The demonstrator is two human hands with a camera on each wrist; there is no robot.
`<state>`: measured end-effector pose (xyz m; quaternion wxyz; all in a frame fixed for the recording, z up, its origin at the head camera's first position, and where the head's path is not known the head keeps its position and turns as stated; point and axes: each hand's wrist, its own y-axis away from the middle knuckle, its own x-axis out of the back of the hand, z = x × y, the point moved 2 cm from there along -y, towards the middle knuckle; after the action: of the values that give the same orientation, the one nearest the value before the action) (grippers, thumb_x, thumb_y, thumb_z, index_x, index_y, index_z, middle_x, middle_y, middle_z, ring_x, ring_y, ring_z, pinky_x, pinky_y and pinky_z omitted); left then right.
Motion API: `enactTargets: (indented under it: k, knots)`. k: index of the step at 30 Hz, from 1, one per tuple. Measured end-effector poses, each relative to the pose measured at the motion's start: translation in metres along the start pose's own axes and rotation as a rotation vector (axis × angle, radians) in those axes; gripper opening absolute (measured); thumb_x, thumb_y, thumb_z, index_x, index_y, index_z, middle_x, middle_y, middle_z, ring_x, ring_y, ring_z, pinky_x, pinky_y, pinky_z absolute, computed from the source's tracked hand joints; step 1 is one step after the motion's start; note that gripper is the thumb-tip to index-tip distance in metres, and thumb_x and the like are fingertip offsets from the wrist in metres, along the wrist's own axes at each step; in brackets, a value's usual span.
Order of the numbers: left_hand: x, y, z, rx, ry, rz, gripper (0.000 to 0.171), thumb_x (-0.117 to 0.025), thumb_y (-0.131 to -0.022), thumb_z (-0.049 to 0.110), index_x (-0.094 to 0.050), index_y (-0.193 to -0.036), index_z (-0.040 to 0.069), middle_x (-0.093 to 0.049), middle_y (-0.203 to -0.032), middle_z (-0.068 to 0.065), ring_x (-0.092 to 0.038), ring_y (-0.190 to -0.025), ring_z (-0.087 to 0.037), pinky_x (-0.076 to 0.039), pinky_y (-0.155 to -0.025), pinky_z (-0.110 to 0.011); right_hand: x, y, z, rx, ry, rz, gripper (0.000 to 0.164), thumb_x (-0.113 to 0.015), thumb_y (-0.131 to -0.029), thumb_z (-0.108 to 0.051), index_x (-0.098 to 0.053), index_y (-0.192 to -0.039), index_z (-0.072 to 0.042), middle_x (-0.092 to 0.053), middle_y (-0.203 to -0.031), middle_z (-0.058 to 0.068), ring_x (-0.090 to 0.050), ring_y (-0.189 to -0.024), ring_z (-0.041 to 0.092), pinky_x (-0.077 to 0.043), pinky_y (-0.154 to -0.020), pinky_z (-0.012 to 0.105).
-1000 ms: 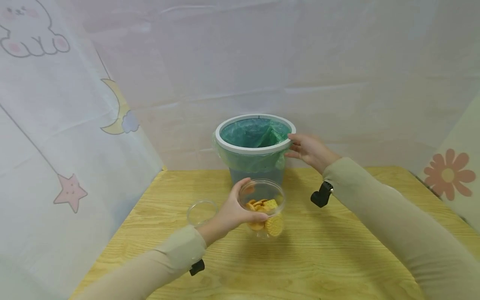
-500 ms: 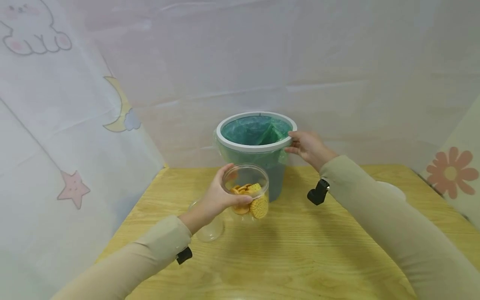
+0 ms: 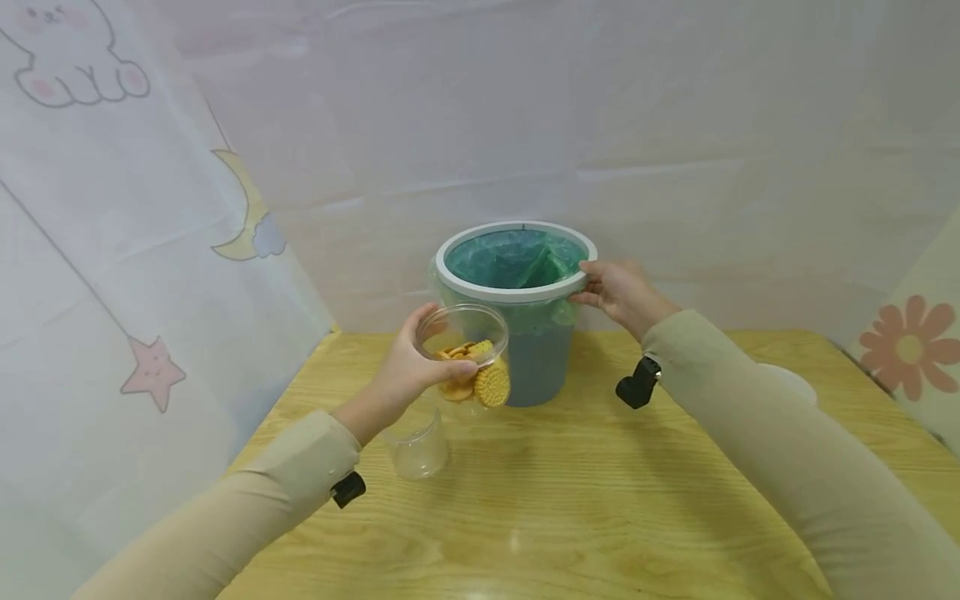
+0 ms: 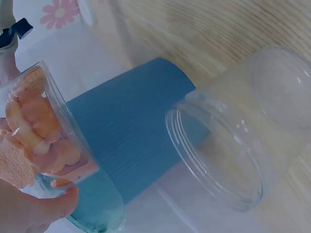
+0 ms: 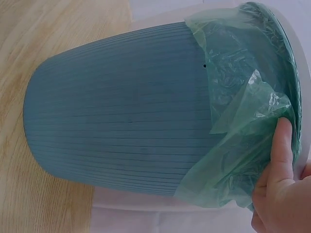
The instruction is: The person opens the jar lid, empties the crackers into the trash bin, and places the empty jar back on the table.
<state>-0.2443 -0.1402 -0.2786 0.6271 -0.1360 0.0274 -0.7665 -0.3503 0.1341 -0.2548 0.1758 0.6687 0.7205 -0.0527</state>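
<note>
My left hand (image 3: 401, 371) grips a clear plastic jar (image 3: 498, 348) near its top, thumb along the near side. Round yellow and orange biscuits (image 3: 492, 385) fill part of it. The jar is raised at the front left of a blue trash can (image 3: 536, 367) and overlaps it in the head view. A thin green bag (image 5: 233, 102) lines the can and folds over its white rim (image 3: 480, 292). At the rim's right side, my right hand (image 3: 622, 293) pinches the edge, with one finger (image 5: 282, 145) pressed on the bag below it.
A second clear jar (image 3: 418, 454) stands on the wooden table (image 3: 600, 508), left of centre and below my left hand. It contains nothing. A white round object (image 3: 793, 382) shows partly behind the right sleeve. Patterned cloth (image 3: 375, 150) hangs behind the can.
My left hand has carried the biscuit jar leftward and up, uncovering more of the can's front and the second jar. The right hand has stayed at the rim.
</note>
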Motion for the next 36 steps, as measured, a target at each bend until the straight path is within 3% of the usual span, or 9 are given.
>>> enactTargets:
  k: [8,19,30,33,36]
  knots:
    - [0.014,-0.003,0.003,0.011,-0.014,0.047,0.099,-0.08,-0.076,0.002,-0.017,-0.152,0.0,-0.031,-0.151,-0.018,-0.03,-0.138,-0.03,-0.037,-0.103,-0.045,-0.002,0.0,0.003,-0.002,0.004,-0.009,0.063,-0.043,-0.103,-0.006,-0.009,-0.155,-0.002,-0.024,-0.153,0.022,-0.054,-0.094,0.018,-0.054,-0.083,0.03]
    - [0.028,-0.012,0.008,0.041,-0.037,0.13,0.097,-0.075,-0.079,0.0,-0.013,-0.154,0.003,-0.029,-0.153,-0.017,-0.029,-0.138,-0.032,-0.035,-0.107,-0.044,-0.002,-0.001,0.003,-0.019,0.002,-0.015,0.063,-0.043,-0.103,-0.008,-0.008,-0.156,-0.004,-0.021,-0.154,0.019,-0.052,-0.095,0.017,-0.055,-0.078,0.027]
    - [0.038,-0.025,0.017,0.037,-0.089,0.174,0.097,-0.077,-0.082,0.005,-0.013,-0.154,0.005,-0.028,-0.154,-0.013,-0.03,-0.138,-0.028,-0.033,-0.109,-0.043,0.003,0.0,0.001,-0.019,-0.001,-0.01,0.064,-0.043,-0.103,-0.008,-0.006,-0.156,-0.006,-0.02,-0.155,0.019,-0.052,-0.098,0.018,-0.042,-0.1,0.038]
    - [0.042,-0.03,0.023,0.043,-0.103,0.198,0.098,-0.078,-0.081,0.009,-0.013,-0.155,0.006,-0.029,-0.154,-0.012,-0.03,-0.138,-0.028,-0.032,-0.11,-0.041,0.002,0.0,0.001,-0.019,-0.004,-0.007,0.065,-0.044,-0.103,-0.008,-0.007,-0.156,-0.006,-0.02,-0.155,0.019,-0.052,-0.103,0.02,-0.041,-0.101,0.039]
    - [0.047,-0.033,0.031,0.057,-0.139,0.219,0.099,-0.078,-0.082,0.014,-0.012,-0.155,0.006,-0.028,-0.155,-0.011,-0.028,-0.14,-0.027,-0.029,-0.112,-0.04,-0.001,-0.001,0.003,-0.028,-0.012,-0.009,0.064,-0.043,-0.103,-0.008,-0.007,-0.156,-0.007,-0.02,-0.156,0.018,-0.048,-0.121,0.027,-0.041,-0.102,0.04]
